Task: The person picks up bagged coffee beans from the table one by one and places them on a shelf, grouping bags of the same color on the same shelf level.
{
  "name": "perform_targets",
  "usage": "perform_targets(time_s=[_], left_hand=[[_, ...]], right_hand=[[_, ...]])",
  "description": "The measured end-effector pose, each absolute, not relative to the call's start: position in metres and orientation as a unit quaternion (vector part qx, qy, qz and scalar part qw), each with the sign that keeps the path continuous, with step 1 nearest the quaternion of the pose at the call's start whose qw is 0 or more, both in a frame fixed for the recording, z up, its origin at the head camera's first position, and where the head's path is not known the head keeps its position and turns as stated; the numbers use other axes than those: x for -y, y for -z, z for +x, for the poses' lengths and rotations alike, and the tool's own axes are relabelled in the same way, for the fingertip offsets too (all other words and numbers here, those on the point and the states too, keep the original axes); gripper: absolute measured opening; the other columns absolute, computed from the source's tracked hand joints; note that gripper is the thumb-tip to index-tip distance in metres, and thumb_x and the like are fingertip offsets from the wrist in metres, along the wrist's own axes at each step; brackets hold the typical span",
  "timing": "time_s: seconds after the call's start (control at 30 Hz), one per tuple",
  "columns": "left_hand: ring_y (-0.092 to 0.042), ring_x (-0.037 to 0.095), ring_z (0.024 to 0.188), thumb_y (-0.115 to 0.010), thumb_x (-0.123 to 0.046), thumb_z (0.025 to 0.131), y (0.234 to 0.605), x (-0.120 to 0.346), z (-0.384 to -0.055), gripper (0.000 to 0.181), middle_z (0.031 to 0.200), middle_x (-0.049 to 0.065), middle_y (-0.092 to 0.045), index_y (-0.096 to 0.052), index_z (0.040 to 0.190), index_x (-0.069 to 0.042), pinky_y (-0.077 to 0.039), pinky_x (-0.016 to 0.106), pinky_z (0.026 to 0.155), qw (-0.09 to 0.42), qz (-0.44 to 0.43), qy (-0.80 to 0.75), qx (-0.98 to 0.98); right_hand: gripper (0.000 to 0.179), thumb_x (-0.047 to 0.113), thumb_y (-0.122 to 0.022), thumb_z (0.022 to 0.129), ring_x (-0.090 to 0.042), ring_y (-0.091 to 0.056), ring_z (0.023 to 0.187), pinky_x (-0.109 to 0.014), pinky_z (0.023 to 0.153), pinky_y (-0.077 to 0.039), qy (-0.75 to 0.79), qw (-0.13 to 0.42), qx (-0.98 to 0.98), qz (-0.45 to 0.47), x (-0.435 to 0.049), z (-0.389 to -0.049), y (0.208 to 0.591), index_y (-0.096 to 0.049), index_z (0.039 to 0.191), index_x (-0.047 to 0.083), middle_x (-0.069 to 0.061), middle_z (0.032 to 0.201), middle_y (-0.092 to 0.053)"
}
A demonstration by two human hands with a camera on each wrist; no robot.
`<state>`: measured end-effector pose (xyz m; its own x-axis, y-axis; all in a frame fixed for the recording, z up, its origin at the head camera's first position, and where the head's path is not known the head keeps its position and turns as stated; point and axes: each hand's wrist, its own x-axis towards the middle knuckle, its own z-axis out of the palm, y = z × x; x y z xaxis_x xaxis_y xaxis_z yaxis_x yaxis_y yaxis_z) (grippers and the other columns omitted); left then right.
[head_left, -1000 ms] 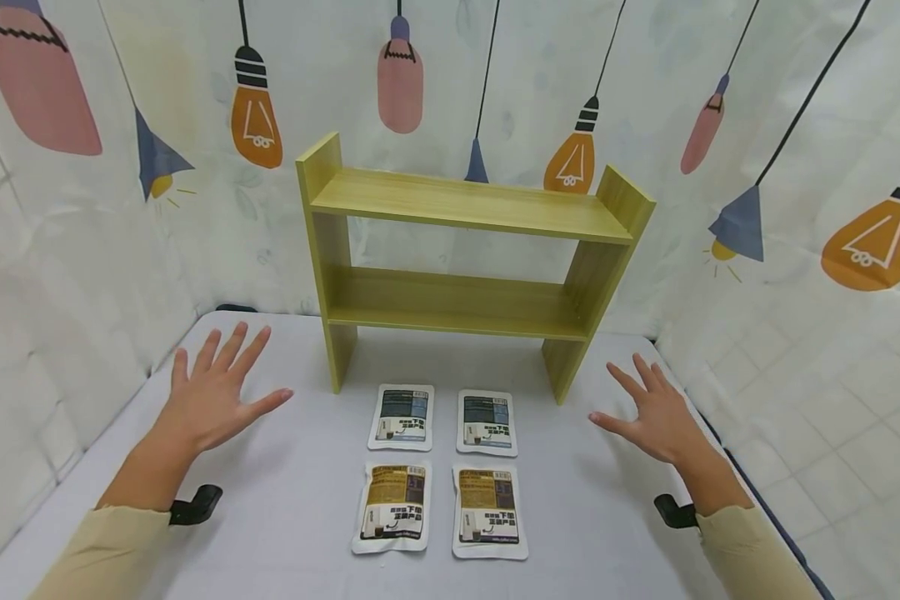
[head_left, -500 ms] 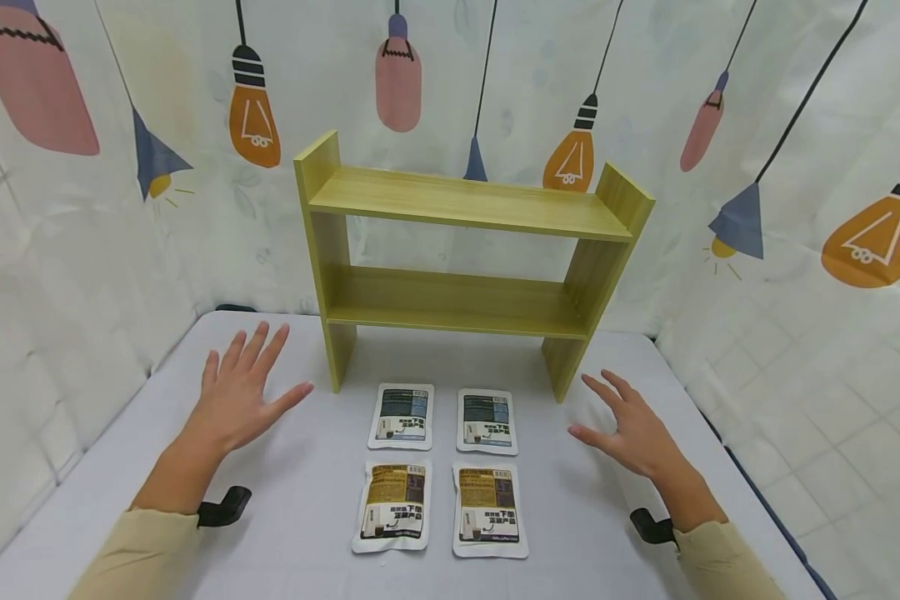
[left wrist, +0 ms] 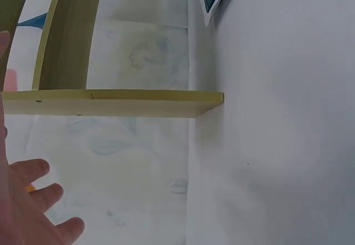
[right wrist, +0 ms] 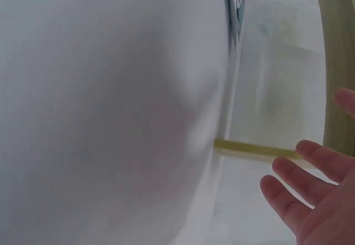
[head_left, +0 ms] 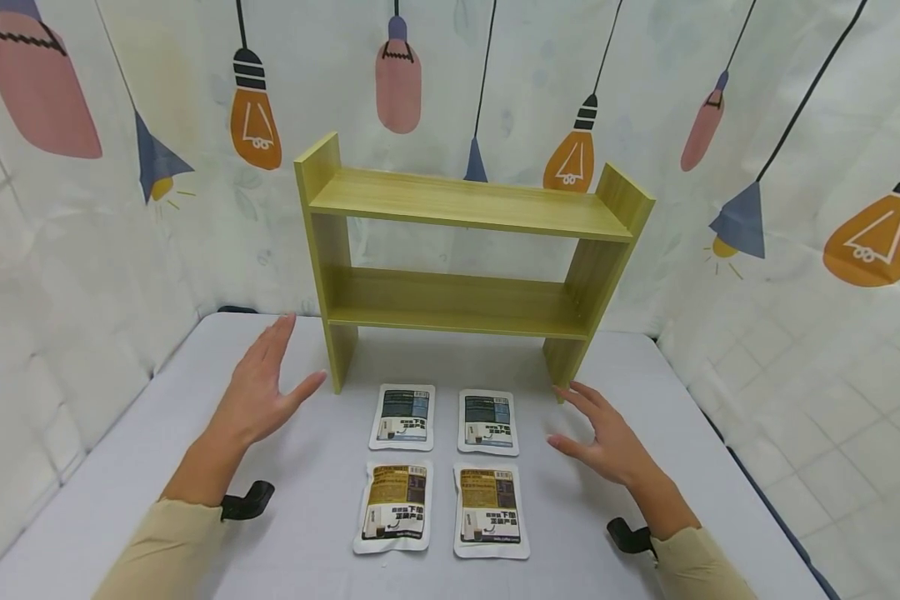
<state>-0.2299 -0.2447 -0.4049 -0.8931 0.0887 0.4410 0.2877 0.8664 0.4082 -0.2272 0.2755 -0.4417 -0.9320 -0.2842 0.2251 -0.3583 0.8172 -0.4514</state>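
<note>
My left hand (head_left: 258, 400) hovers over the table left of the pouches, fingers extended and thumb spread, holding nothing. On the other side my right hand (head_left: 603, 437) is likewise spread; its fingertips overlap the foot of the shelf's right side in the head view. Between the hands lie flat pouches in two rows: a blue-labelled pouch (head_left: 402, 417) and a second blue-labelled pouch (head_left: 488, 422) behind, a brown-labelled pouch (head_left: 394, 508) and another brown-labelled pouch (head_left: 491, 512) in front. Behind them stands a two-tier wooden shelf (head_left: 465, 304), with nothing on its boards.
A white cloth covers the table (head_left: 307, 550). A patterned curtain (head_left: 217, 233) with printed lamps encloses the back and both sides. A black wrist mount (head_left: 249, 501) juts inward from the left wrist, and a matching black mount (head_left: 630, 536) from the right.
Both hands have moved inward, the left one rightward and the right one leftward and slightly lower. The pouches and shelf stay where they were.
</note>
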Motion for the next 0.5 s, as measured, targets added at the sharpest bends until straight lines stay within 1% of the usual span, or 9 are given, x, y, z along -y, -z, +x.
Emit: perform_targets(time_s=[0.17, 0.3, 0.4, 0.5], left_hand=[[-0.023, 0.044, 0.154, -0.064, -0.051, 0.095, 0.405, 0.238, -0.236, 0.095, 0.171, 0.016, -0.02, -0.01, 0.167, -0.023, -0.026, 0.072, 0.116, 0.207, -0.084, 0.275, 0.935], [-0.026, 0.045, 0.153, -0.063, -0.05, 0.096, 0.405, 0.235, -0.241, 0.09, 0.17, 0.016, -0.023, -0.013, 0.167, -0.022, -0.028, 0.074, 0.114, 0.216, -0.076, 0.307, 0.924], [-0.031, 0.045, 0.151, -0.062, -0.048, 0.097, 0.405, 0.232, -0.245, 0.087, 0.17, 0.015, -0.026, -0.016, 0.166, -0.023, -0.031, 0.072, 0.114, 0.233, -0.075, 0.328, 0.912], [-0.038, 0.044, 0.148, -0.064, -0.042, 0.098, 0.404, 0.23, -0.249, 0.083, 0.168, 0.015, -0.031, -0.02, 0.166, -0.022, -0.037, 0.068, 0.113, 0.259, -0.083, 0.351, 0.896]], right_hand=[[0.077, 0.055, -0.074, 0.086, -0.042, -0.041, 0.147, -0.073, 0.108, -0.039, -0.286, 0.078, 0.937, 0.182, -0.263, -0.228, 0.445, -0.05, 0.152, 0.026, -0.015, 0.162, -0.041], [0.074, 0.052, -0.077, 0.085, -0.04, -0.046, 0.144, -0.067, 0.106, -0.046, -0.308, 0.087, 0.927, 0.194, -0.254, -0.23, 0.449, -0.053, 0.15, 0.025, -0.013, 0.158, -0.046], [0.073, 0.049, -0.079, 0.084, -0.038, -0.049, 0.141, -0.061, 0.103, -0.051, -0.328, 0.092, 0.919, 0.2, -0.248, -0.232, 0.451, -0.055, 0.148, 0.023, -0.012, 0.155, -0.05], [0.073, 0.047, -0.081, 0.083, -0.036, -0.051, 0.139, -0.058, 0.101, -0.053, -0.348, 0.092, 0.911, 0.201, -0.242, -0.233, 0.452, -0.057, 0.146, 0.021, -0.011, 0.153, -0.053]])
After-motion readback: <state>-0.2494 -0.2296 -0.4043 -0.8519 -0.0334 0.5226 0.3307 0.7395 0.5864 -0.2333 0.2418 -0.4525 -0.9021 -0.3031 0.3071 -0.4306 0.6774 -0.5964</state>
